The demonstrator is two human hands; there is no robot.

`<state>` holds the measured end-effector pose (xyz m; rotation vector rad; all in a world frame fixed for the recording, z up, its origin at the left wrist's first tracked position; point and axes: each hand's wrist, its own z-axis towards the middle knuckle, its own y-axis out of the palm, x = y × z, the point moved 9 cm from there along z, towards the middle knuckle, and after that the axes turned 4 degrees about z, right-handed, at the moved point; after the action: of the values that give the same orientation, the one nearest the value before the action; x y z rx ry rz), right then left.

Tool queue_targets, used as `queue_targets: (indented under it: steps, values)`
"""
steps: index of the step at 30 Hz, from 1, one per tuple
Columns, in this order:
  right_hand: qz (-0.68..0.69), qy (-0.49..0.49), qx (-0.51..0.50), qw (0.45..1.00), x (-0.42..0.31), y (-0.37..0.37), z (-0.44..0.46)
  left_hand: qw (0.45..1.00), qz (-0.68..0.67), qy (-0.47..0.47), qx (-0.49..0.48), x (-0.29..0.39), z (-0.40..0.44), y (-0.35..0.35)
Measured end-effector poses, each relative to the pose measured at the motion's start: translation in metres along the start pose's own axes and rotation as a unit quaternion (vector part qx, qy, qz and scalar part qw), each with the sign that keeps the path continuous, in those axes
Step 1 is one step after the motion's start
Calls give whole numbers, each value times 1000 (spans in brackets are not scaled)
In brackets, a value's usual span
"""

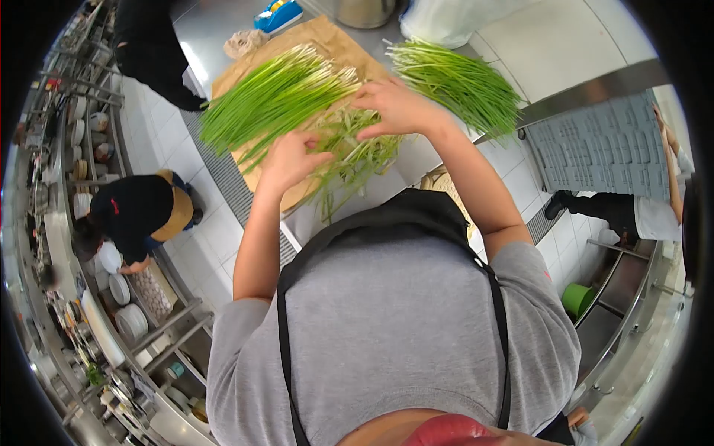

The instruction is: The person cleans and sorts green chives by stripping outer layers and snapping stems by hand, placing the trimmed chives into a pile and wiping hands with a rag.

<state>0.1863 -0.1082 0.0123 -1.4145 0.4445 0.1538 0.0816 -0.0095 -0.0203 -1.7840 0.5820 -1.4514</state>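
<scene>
Long green stalks with pale ends lie in a large pile (275, 97) on brown paper (321, 33). Beside that pile, nearer my body, sits a loose tangle of limp, yellowish trimmings (357, 149). My left hand (296, 157) is at the tangle's left edge, with its thumb and fingers apart and no stalk seen held in it. On the tangle's upper right side is my right hand (390, 108), its fingers curved and spread over the pale ends and trimmings. A second pile of green stalks (457, 82) lies to the right of my right hand.
A blue tape dispenser (278, 15), a crumpled beige cloth (245, 44), a metal pot (364, 10) and a white plastic bag (439, 21) stand at the far side. One person (137, 212) bends over plates at left; another in black is at upper left. At right, someone holds grey racks (599, 149).
</scene>
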Motion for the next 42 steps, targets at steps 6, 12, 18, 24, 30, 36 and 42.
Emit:
queue_targets:
  steps: [6, 12, 18, 24, 30, 36, 42]
  values:
    - [-41, 16, 66, 997, 13, 6, -5, 994, -42, -18, 98, 14, 11, -25]
    - [39, 163, 258, 952, 102, -61, -44, 992, -80, -41, 88, 18, 12, -21]
    - [57, 252, 376, 890, 164, -111, -95, 979, 18, 29, 201, -4, 42, -73]
    - [113, 237, 302, 916, 120, -74, -54, 911, 247, 12, 331, -96, 152, -137]
    - [145, 100, 319, 931, 70, -75, -26, 953, 71, -51, 292, -147, 228, -169]
    - [323, 87, 380, 862, 83, -107, -2, 935, -313, 138, 98, 33, 183, -190]
    - [742, 47, 142, 654, 60, -76, 50, 946, -105, 292, -99, 168, 130, -123]
